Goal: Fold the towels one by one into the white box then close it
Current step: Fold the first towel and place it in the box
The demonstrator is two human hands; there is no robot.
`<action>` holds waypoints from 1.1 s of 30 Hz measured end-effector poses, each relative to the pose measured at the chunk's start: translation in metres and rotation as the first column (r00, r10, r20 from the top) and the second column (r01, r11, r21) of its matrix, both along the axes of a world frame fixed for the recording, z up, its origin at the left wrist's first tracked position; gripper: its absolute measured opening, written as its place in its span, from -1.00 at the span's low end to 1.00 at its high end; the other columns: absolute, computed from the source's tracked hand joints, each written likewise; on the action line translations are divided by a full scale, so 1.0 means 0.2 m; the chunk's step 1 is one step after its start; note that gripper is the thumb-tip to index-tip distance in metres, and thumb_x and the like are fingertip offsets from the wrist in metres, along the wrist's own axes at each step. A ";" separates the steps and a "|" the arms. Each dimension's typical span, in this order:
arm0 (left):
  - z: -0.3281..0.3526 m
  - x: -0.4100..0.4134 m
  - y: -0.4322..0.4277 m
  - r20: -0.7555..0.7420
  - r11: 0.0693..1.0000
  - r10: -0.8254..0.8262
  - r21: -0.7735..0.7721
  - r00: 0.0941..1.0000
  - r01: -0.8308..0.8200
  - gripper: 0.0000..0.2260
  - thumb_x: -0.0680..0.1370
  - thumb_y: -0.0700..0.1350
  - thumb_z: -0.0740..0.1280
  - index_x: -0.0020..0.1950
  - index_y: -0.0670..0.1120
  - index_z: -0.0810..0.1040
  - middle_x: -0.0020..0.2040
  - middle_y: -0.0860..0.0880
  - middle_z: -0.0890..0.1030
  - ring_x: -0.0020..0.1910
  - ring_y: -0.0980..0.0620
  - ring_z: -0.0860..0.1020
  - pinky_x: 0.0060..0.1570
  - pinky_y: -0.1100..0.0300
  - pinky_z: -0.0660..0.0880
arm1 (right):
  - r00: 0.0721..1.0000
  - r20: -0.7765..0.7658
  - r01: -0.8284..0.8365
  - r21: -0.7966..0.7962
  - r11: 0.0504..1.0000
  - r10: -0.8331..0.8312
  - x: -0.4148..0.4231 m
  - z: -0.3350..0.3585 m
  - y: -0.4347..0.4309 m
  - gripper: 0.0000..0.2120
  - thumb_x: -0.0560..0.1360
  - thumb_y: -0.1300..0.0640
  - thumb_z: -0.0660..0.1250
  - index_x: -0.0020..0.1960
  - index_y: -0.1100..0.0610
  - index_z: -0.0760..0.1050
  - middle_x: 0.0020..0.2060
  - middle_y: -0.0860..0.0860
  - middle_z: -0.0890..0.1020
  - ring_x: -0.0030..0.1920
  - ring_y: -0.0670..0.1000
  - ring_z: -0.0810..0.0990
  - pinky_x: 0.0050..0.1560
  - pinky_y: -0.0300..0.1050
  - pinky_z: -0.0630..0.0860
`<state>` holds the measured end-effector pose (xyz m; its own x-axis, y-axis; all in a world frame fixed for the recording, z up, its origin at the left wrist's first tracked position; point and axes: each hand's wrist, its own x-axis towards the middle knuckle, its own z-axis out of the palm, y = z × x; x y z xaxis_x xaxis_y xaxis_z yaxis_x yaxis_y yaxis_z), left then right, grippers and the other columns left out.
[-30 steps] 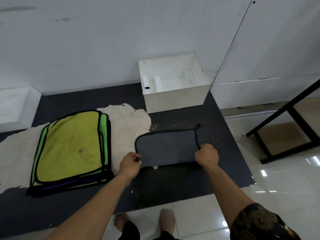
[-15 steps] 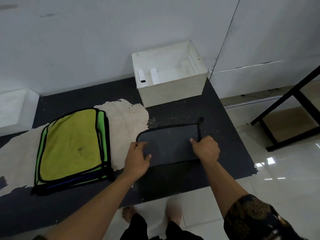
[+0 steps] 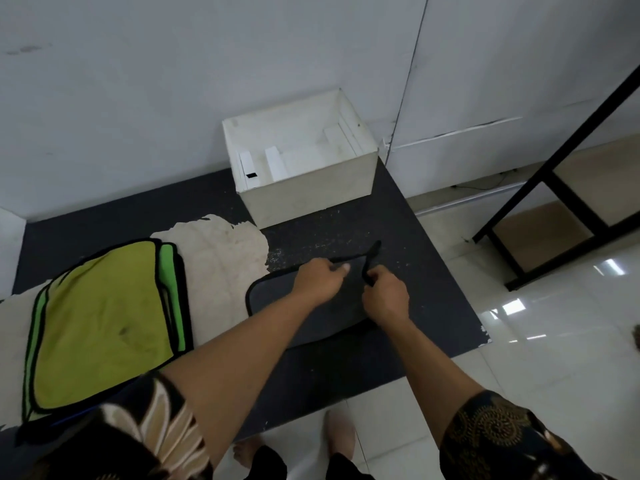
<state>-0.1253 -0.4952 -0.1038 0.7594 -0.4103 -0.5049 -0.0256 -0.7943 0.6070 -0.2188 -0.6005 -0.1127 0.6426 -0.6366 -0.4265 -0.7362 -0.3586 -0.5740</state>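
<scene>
Grey towel (image 3: 273, 301): soft, light, floppy, not slippery, not easy to break. Lies flat on the dark mat (image 3: 415, 289), in front of the white box (image 3: 304, 192) and apart from it. Bends anywhere, so best held by the black edge or the corners, at two spots at once, to keep it neat.

Left hand (image 3: 320, 280): on top near the far edge, fingers (image 3: 325, 270) curled tight, seemingly pinching that edge. Right hand (image 3: 386, 297): pinching the right edge, with the black trim lifted a little. Off to the left, well apart: pile of green towels (image 3: 100, 317).
</scene>
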 end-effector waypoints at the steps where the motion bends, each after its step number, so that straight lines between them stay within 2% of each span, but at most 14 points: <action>1: 0.01 0.01 -0.05 -0.144 0.997 0.063 -0.032 0.988 -0.068 -0.51 0.53 0.24 0.29 0.18 -0.15 0.57 0.11 -0.11 0.64 -0.03 -0.06 0.64 0.08 0.02 0.58 | 0.999 0.039 -0.018 0.001 1.000 0.018 -0.01 0.01 0.00 -0.68 0.56 0.22 0.29 0.30 0.06 0.48 0.14 0.11 0.62 0.13 0.12 0.58 0.04 -0.06 0.49; 3: 0.03 0.02 -0.12 -0.368 0.980 0.153 -0.061 0.917 -0.188 -0.37 0.46 0.32 0.33 0.29 -0.15 0.49 0.19 -0.09 0.58 -0.02 -0.06 0.63 0.04 0.05 0.58 | 0.989 0.130 -0.065 0.002 0.998 0.065 -0.02 0.02 0.01 -0.66 0.57 0.23 0.25 0.31 0.03 0.49 0.16 0.05 0.63 0.14 0.09 0.59 0.09 -0.06 0.50; 6: 0.01 0.05 -0.17 -0.433 0.952 0.234 -0.081 0.871 -0.296 -0.33 0.38 0.33 0.41 0.26 -0.16 0.51 0.17 -0.07 0.59 0.05 -0.09 0.61 0.11 0.01 0.56 | 0.966 0.209 -0.147 -0.035 0.988 0.152 -0.01 0.03 0.02 -0.61 0.57 0.25 0.22 0.33 -0.04 0.49 0.12 0.02 0.63 0.10 0.07 0.60 0.09 -0.01 0.54; 8: 0.01 0.06 -0.20 -0.459 0.927 0.281 -0.097 0.843 -0.362 -0.45 0.39 0.21 0.47 0.18 -0.16 0.56 0.10 -0.11 0.63 0.03 -0.11 0.62 0.12 -0.04 0.57 | 0.952 0.206 -0.215 -0.082 0.973 0.228 -0.01 0.03 0.03 -0.63 0.56 0.25 0.21 0.31 -0.02 0.50 0.07 0.04 0.62 0.04 0.08 0.60 0.01 -0.04 0.53; 11: 0.01 0.07 -0.21 -0.491 0.890 0.358 -0.077 0.795 -0.449 -0.74 0.45 -0.12 0.48 0.08 -0.19 0.59 0.04 -0.17 0.65 -0.02 -0.14 0.63 0.05 -0.03 0.60 | 0.929 0.208 -0.285 -0.128 0.950 0.307 -0.01 0.05 0.05 -0.69 0.56 0.21 0.23 0.26 0.01 0.53 0.02 0.05 0.60 0.00 0.08 0.59 -0.04 -0.03 0.52; 12: -0.01 0.09 -0.20 -0.481 0.879 0.383 -0.074 0.789 -0.471 -0.78 0.46 -0.20 0.44 0.08 -0.21 0.59 0.02 -0.19 0.65 -0.04 -0.15 0.63 -0.02 -0.01 0.62 | 0.920 0.232 -0.293 -0.125 0.948 0.316 -0.01 0.05 0.07 -0.72 0.56 0.16 0.25 0.24 0.00 0.52 0.01 0.04 0.60 -0.01 0.07 0.59 -0.03 -0.01 0.53; 14: -0.01 0.10 -0.18 -0.406 0.888 0.402 -0.046 0.821 -0.457 -0.78 0.42 -0.22 0.42 0.04 -0.23 0.59 -0.03 -0.21 0.65 -0.08 -0.17 0.64 -0.17 0.03 0.63 | 0.916 0.267 -0.274 -0.131 0.953 0.300 -0.03 0.06 0.08 -0.82 0.53 0.07 0.32 0.13 0.00 0.47 -0.06 -0.01 0.60 -0.08 0.04 0.59 -0.12 -0.01 0.52; 16: -0.03 0.12 -0.15 -0.313 0.897 0.408 -0.040 0.858 -0.441 -0.75 0.33 -0.19 0.46 -0.02 -0.21 0.60 -0.07 -0.20 0.65 -0.09 -0.16 0.63 -0.11 -0.02 0.64 | 0.931 0.251 -0.232 -0.150 0.961 0.264 -0.06 0.06 0.10 -0.75 0.48 0.01 0.41 0.01 0.01 0.36 -0.13 -0.06 0.57 -0.18 -0.01 0.54 -0.21 -0.07 0.45; 19: -0.02 0.14 -0.09 -0.249 0.871 0.446 -0.100 0.860 -0.480 -0.81 0.46 -0.17 0.42 0.03 -0.20 0.55 -0.01 -0.19 0.61 -0.04 -0.15 0.60 0.02 -0.07 0.62 | 0.958 0.178 -0.190 -0.189 0.963 0.223 -0.09 0.03 0.13 -0.66 0.41 0.00 0.46 -0.02 0.01 0.31 -0.09 -0.05 0.53 -0.15 0.00 0.54 -0.20 -0.09 0.44; 21: -0.02 0.15 -0.03 -0.217 0.864 0.454 -0.130 0.864 -0.486 -0.86 0.49 -0.17 0.37 0.01 -0.17 0.52 0.03 -0.19 0.58 0.00 -0.16 0.57 0.06 -0.09 0.60 | 0.965 0.153 -0.184 -0.189 0.965 0.214 -0.10 0.00 0.16 -0.70 0.43 0.07 0.43 -0.05 0.02 0.30 -0.09 -0.02 0.51 -0.13 0.04 0.53 -0.20 -0.10 0.40; 24: -0.02 0.16 0.07 -0.150 0.877 0.429 -0.166 0.891 -0.450 -0.94 0.54 -0.14 0.32 -0.05 -0.11 0.48 0.03 -0.17 0.56 0.02 -0.15 0.55 0.08 -0.10 0.58 | 0.954 0.195 -0.189 -0.206 0.960 0.229 -0.10 -0.01 0.20 -0.74 0.44 0.21 0.40 -0.12 0.05 0.29 -0.15 -0.02 0.45 -0.20 0.01 0.47 -0.23 -0.14 0.34; 27: -0.01 0.16 0.15 -0.190 0.870 0.412 -0.207 0.891 -0.447 -0.84 0.59 -0.12 0.29 0.10 -0.18 0.49 0.06 -0.15 0.56 -0.03 -0.09 0.56 -0.12 0.04 0.62 | 0.947 0.238 -0.163 -0.230 0.959 0.218 -0.10 -0.01 0.24 -0.73 0.42 0.28 0.41 -0.15 0.06 0.32 -0.15 -0.04 0.42 -0.25 -0.03 0.44 -0.28 -0.14 0.39; 29: 0.00 0.17 0.21 -0.222 0.858 0.413 -0.231 0.883 -0.459 -0.83 0.60 -0.14 0.29 0.13 -0.21 0.49 0.07 -0.16 0.56 -0.07 -0.05 0.56 -0.23 0.13 0.60 | 0.946 0.241 -0.160 -0.240 0.958 0.218 -0.10 -0.02 0.27 -0.74 0.43 0.29 0.40 -0.13 0.06 0.34 -0.11 -0.03 0.42 -0.24 -0.03 0.45 -0.27 -0.13 0.46; 33: 0.03 0.16 0.24 -0.267 0.849 0.375 -0.285 0.888 -0.445 -0.95 0.59 -0.19 0.32 -0.05 -0.15 0.51 0.05 -0.16 0.57 0.00 -0.09 0.58 -0.10 0.08 0.63 | 0.958 0.250 -0.093 -0.182 0.979 0.138 -0.13 -0.05 0.28 -0.73 0.40 0.29 0.41 -0.05 0.07 0.37 -0.07 -0.03 0.45 -0.21 -0.03 0.48 -0.23 -0.12 0.50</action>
<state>-0.0939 -0.4464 -0.0974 0.7959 -0.2514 -0.5508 0.4034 -0.4581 0.7921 -0.2451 -0.5441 -0.1220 0.7902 -0.5991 -0.1291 -0.5175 -0.5394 -0.6642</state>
